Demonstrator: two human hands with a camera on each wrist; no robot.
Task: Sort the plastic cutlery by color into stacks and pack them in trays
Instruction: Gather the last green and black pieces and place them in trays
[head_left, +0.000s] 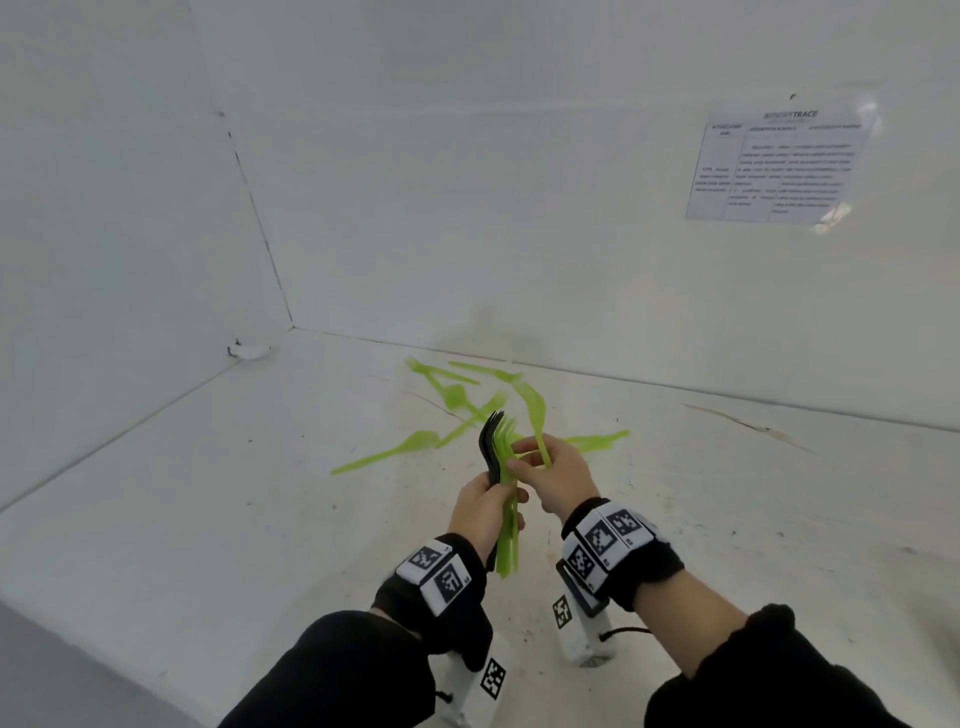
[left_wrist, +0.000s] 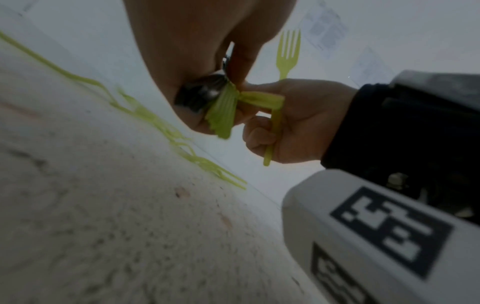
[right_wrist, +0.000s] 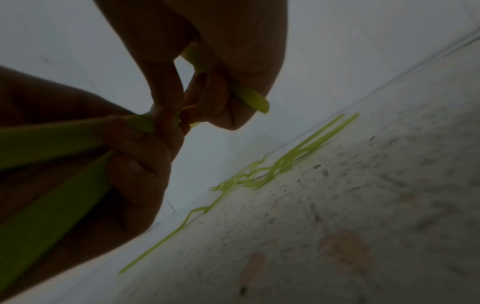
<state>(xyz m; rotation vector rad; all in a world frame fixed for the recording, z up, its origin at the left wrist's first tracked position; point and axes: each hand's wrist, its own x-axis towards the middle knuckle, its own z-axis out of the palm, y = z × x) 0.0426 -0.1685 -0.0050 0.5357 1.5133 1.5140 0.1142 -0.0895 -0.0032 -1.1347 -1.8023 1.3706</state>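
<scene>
Your left hand is wrapped around a bundle of forks — green ones stacked together, with a few black forks on the bundle's left side, tines up and handles hanging below your fist. Your right hand sits just right of the bundle, fingers curled round a single green fork whose tines point away from you, while its thumb touches the bundle.

The head view shows the loose green cutlery scattered on the white table just beyond the bundle, near the back wall, and a printed sheet taped high on that wall to the right.

The left wrist view adds what the head view hides: the single fork's handle runs down through your right fist and out below the little finger, and the bundle's green handle ends fan out beside dark ones.

The right wrist view is dim — it shows the fork's handle tip poking from your right hand and green handles running through the left.
</scene>
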